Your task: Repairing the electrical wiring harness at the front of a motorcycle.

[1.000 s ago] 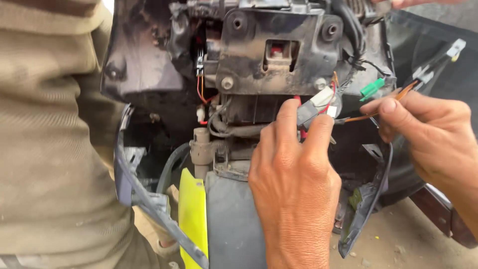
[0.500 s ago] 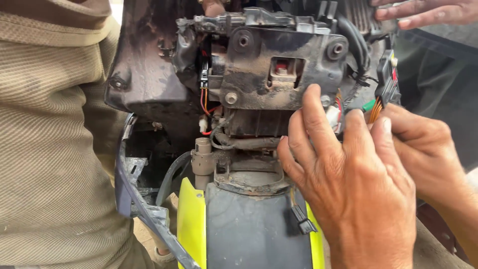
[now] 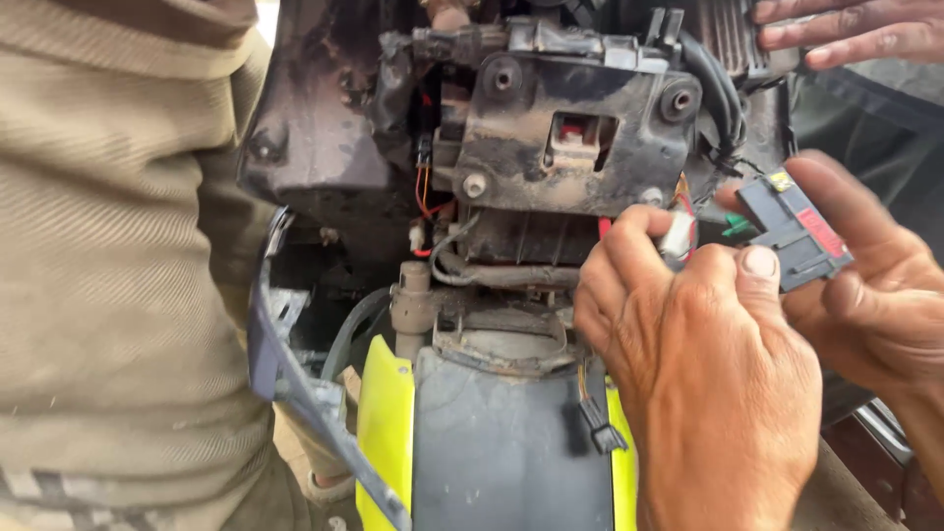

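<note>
Left hand point(image 3: 703, 379): closed, fingertips pinching a small white connector point(image 3: 678, 236) beside the black bracket point(image 3: 570, 147).
Right hand point(image 3: 875, 295): gripping a dark relay block point(image 3: 795, 231).
Relation: block lies just right of connector, long axis tilted down-right; wires between them.

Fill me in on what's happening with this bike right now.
A person is working at the stripped front of a scooter, its dirty black bracket and wiring laid bare above the yellow and grey mudguard. The left hand pinches a small white connector on the loose wires. The right hand holds a dark grey plug block beside it. The two parts are close but not joined. Another person's hand rests at the top right, and someone in a beige ribbed shirt stands at the left.
</note>
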